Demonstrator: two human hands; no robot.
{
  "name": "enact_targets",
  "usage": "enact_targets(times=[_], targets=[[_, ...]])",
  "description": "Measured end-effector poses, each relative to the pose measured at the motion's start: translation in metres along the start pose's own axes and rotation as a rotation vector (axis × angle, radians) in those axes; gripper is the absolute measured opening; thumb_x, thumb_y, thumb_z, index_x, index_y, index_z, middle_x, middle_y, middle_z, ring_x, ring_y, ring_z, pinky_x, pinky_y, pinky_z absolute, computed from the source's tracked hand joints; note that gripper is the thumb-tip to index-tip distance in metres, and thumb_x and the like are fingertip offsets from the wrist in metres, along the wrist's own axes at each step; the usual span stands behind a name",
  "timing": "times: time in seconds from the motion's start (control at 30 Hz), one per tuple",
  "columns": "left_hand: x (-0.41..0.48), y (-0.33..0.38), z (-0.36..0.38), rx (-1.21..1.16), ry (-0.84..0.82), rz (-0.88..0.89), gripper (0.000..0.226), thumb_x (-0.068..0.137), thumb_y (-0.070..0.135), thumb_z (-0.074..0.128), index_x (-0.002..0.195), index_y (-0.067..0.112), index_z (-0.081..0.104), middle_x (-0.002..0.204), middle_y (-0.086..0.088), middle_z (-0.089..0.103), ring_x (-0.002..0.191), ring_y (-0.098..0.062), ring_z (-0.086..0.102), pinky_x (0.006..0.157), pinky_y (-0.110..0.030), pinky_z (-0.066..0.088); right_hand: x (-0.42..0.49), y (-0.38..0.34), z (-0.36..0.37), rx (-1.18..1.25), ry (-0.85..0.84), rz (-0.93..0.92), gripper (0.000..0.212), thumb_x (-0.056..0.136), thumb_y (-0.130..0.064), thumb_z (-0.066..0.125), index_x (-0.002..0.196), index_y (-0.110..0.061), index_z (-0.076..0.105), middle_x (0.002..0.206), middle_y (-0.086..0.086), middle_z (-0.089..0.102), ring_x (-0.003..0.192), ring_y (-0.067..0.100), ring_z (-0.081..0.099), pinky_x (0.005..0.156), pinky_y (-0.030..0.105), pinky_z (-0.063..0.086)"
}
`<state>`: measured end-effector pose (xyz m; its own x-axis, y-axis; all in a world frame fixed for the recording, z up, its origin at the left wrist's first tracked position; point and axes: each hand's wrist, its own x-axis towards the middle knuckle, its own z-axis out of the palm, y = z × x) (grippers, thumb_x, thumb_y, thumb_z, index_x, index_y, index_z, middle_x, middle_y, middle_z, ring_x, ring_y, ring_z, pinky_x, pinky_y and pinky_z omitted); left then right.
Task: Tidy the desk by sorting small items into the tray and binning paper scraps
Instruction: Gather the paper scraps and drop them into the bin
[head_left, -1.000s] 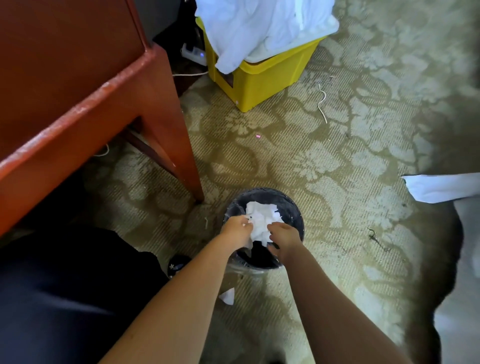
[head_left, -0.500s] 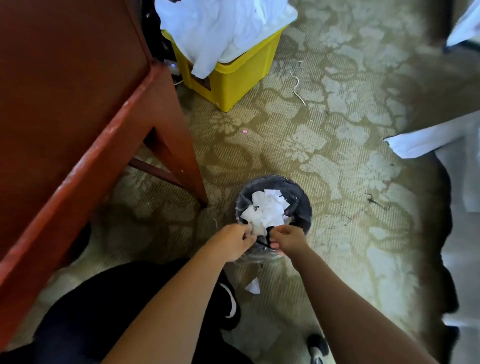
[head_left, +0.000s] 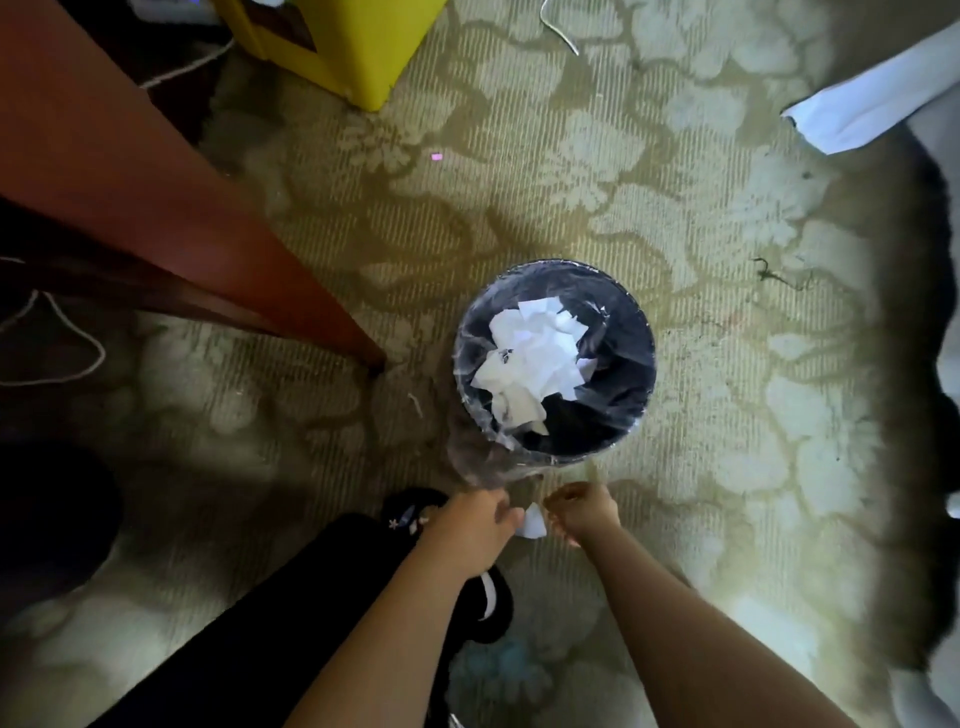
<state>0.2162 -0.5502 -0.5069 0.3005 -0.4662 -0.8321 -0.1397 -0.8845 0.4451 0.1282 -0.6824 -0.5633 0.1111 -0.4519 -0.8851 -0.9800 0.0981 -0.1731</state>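
Paper scraps (head_left: 535, 358) lie in the bin (head_left: 615, 379). Beside it, left hand (head_left: 475, 527) and right hand (head_left: 584, 512) flank a loose scrap (head_left: 533, 526); I cannot tell either grip.

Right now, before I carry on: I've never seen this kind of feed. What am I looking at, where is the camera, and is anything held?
One picture, from a camera worn on the person's head, looking down at the floor. No machine: the two bare arms from the bottom edge are the person's own. The left hand and right hand hang close together just short of a round dark bin with a clear liner. White paper scraps lie in the bin. One small scrap shows between the hands, outside the bin; whether a hand pinches it or it lies on the carpet I cannot tell. At left is a red-brown desk leg, at top a yellow box.
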Motion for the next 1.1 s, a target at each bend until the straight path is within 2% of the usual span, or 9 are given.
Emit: enact_targets(times=[0.13,0.23,0.3,0.43,0.6,0.7,0.87,0.93,1.1], targets=[[0.025,-0.012,0.009,0.058,-0.039,-0.045,0.04,0.097,0.04,0.04,0.124,0.014,0.055,0.127,-0.01,0.058,0.116,-0.027,0.054,0.097,-0.038,0.045,0.039,0.003,0.018,-0.055,0.018,0.073,0.026,0.087,-0.023,0.058,0.108,-0.013,0.068,0.112,0.013,0.066,0.102,0.031,0.063,0.082,0.031,0.05],[0.038,-0.01,0.013,0.091,-0.039,-0.039,0.042,0.098,0.043,0.039,0.128,0.017,0.052,0.13,-0.006,0.056,0.117,-0.024,0.053,0.085,-0.025,0.041,0.059,0.01,0.036,-0.067,-0.001,0.12,0.028,0.086,-0.024,0.059,0.112,-0.013,0.064,0.116,0.012,0.064,0.106,0.029,0.061,0.082,0.03,0.047],[0.05,-0.011,0.021,0.138,-0.064,-0.034,0.043,0.098,0.046,0.037,0.13,0.02,0.049,0.134,-0.003,0.053,0.121,-0.023,0.05,0.082,-0.025,0.037,0.074,0.022,0.049,-0.074,-0.005,0.153,0.031,0.086,-0.025,0.06,0.115,-0.014,0.061,0.119,0.012,0.062,0.11,0.029,0.059,0.085,0.031,0.046],[0.066,-0.021,0.03,0.126,-0.13,-0.075,0.05,0.097,0.048,0.035,0.141,0.024,0.038,0.145,-0.001,0.043,0.132,-0.023,0.04,0.102,-0.034,0.038,0.094,0.046,0.071,-0.037,0.023,0.19,0.042,0.086,-0.022,0.062,0.125,-0.01,0.054,0.122,0.012,0.061,0.112,0.029,0.059,0.086,0.033,0.047],[0.078,-0.027,0.026,0.073,-0.162,-0.163,0.047,0.098,0.047,0.036,0.139,0.026,0.04,0.136,-0.008,0.049,0.123,-0.029,0.048,0.094,-0.034,0.041,0.108,0.056,0.095,-0.007,0.146,0.224,0.032,0.083,-0.026,0.062,0.109,-0.008,0.063,0.109,0.013,0.067,0.102,0.031,0.063,0.081,0.035,0.052],[0.082,-0.025,0.024,0.023,-0.15,-0.181,0.044,0.097,0.046,0.037,0.135,0.024,0.042,0.129,-0.01,0.052,0.118,-0.031,0.05,0.09,-0.032,0.041,0.109,0.048,0.101,-0.016,0.181,0.25,0.018,0.083,-0.02,0.059,0.096,-0.009,0.066,0.105,0.012,0.067,0.101,0.03,0.063,0.076,0.03,0.047],[0.076,-0.033,0.024,0.048,-0.245,-0.159,0.046,0.098,0.044,0.039,0.136,0.019,0.041,0.138,-0.007,0.048,0.124,-0.028,0.047,0.097,-0.035,0.043,0.107,0.044,0.1,-0.051,0.141,0.294,0.018,0.081,-0.017,0.066,0.095,-0.007,0.067,0.106,0.013,0.067,0.105,0.032,0.063,0.084,0.037,0.05],[0.073,-0.035,0.024,0.068,-0.303,-0.177,0.049,0.098,0.042,0.041,0.14,0.018,0.037,0.142,-0.007,0.045,0.126,-0.027,0.045,0.1,-0.038,0.043,0.098,0.05,0.094,0.015,0.124,0.239,0.018,0.088,-0.021,0.059,0.083,-0.006,0.067,0.093,0.015,0.065,0.097,0.031,0.063,0.077,0.033,0.047],[0.057,-0.02,0.016,0.017,-0.312,-0.196,0.059,0.097,0.04,0.046,0.148,0.018,0.028,0.151,-0.004,0.036,0.134,-0.025,0.04,0.104,-0.034,0.039,0.062,0.063,0.067,0.228,-0.031,0.096,0.002,0.084,-0.009,0.068,0.083,-0.007,0.069,0.079,0.011,0.064,0.079,0.022,0.06,0.072,0.031,0.05]])
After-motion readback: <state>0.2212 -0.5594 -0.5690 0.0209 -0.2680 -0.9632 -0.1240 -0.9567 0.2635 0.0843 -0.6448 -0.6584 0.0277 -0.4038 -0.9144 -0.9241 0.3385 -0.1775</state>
